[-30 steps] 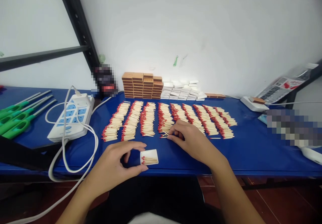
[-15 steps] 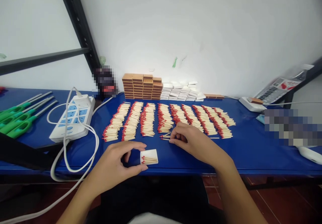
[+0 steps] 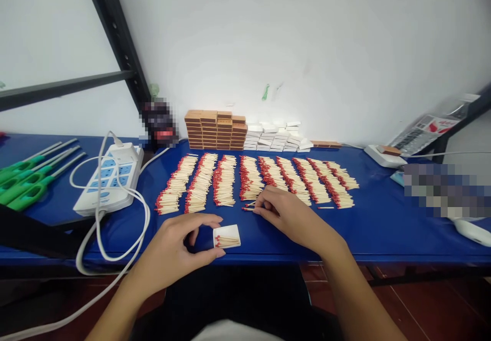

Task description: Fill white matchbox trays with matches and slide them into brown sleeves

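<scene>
Near the table's front edge, a small white tray (image 3: 232, 232) holds several red-tipped matches (image 3: 227, 241). My left hand (image 3: 184, 244) has thumb and fingers around the tray's left end. The fingers of my right hand (image 3: 278, 209) are pinched together at a few loose matches (image 3: 248, 207), just in front of the match rows. Its fingertips partly hide those matches. Several rows of red-headed matches (image 3: 224, 180) lie across the blue table (image 3: 268, 241). Behind them are stacked brown matchboxes (image 3: 215, 131) and a pile of white trays (image 3: 274, 139).
A white power strip (image 3: 109, 180) with looped cables (image 3: 146, 218) lies on the left, beside green-handled lighters (image 3: 32, 190). On the right are a plastic bottle (image 3: 433, 126), a white adapter (image 3: 383, 158) and blurred items. A black metal post (image 3: 115, 29) rises at the left.
My right hand has shifted slightly left along the loose matches, covering more of them. My left hand stays at the tray. The view has moved slightly.
</scene>
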Demonstrator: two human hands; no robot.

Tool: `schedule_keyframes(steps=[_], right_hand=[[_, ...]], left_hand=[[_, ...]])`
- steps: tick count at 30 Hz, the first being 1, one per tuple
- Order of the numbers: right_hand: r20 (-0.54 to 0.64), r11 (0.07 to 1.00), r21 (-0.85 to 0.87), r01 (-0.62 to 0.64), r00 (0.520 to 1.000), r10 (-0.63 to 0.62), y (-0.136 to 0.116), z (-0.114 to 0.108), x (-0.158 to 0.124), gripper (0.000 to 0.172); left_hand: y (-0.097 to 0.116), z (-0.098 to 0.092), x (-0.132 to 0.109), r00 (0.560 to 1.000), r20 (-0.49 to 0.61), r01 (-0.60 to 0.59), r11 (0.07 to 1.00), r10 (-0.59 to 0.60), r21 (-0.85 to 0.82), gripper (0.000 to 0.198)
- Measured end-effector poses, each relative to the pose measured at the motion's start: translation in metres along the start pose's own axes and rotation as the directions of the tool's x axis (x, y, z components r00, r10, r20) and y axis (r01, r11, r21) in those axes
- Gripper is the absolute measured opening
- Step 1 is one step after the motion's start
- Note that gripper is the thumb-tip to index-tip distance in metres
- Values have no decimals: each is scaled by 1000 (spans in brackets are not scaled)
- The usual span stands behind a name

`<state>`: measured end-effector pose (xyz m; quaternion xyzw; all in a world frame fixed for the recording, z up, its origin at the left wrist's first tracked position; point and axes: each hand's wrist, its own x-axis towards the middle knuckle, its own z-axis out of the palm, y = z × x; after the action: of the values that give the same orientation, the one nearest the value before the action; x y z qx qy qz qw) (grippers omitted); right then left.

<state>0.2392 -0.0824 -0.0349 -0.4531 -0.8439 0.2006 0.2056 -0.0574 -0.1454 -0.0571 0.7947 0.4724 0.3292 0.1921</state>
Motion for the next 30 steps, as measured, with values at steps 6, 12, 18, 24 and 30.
schedule_keyframes(steps=[6, 12, 18, 24, 30], right_hand=[[9, 996, 35, 86, 996, -87, -28, 2, -7, 14], [38, 974, -117, 192, 981, -188, -61, 23, -14, 9], [21, 981, -67, 182, 983, -181, -54, 19, -11, 2], [-117, 991, 30, 133, 985, -129, -37, -2, -11, 8], [73, 968, 107, 227, 969, -235, -61, 25, -7, 11]], left_hand=[[-4, 6, -2, 998, -54, -43, 999, 43, 6, 55], [-4, 9, -2, 993, -75, -89, 996, 89, 12, 63], [-3, 8, -3, 991, -83, -104, 995, 104, 5, 60], [-3, 8, -2, 991, -75, -109, 994, 109, 4, 61], [-1, 8, 0, 984, -96, -152, 988, 152, 10, 56]])
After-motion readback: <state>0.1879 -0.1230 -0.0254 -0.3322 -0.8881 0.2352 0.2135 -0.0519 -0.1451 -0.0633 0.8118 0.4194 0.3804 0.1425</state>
